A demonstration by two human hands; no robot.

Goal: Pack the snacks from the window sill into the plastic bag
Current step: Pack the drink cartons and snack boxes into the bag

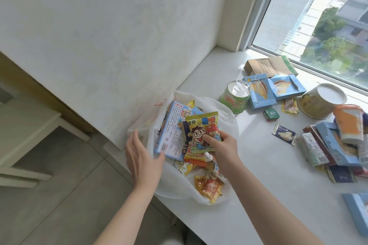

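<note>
A white plastic bag [225, 113] lies open at the left edge of the white window sill [258, 165], holding several snack packs and a blue box [171, 131]. My right hand [223, 145] grips a yellow-green cartoon snack packet [203, 127] over the bag's mouth. My left hand [141, 157] rests flat with fingers apart against the bag's left side. More snacks lie on the sill to the right: a green cup [236, 96], blue boxes [274, 89], a yellow tub [320, 101], small packets [284, 134].
A brown paper bag [268, 65] lies by the window frame [256, 8]. A pile of boxes and a cup [338, 143] sits at the right edge. Another blue box [358, 211] is at the lower right. The wall [99, 36] drops to a tiled floor [59, 175] left of the sill.
</note>
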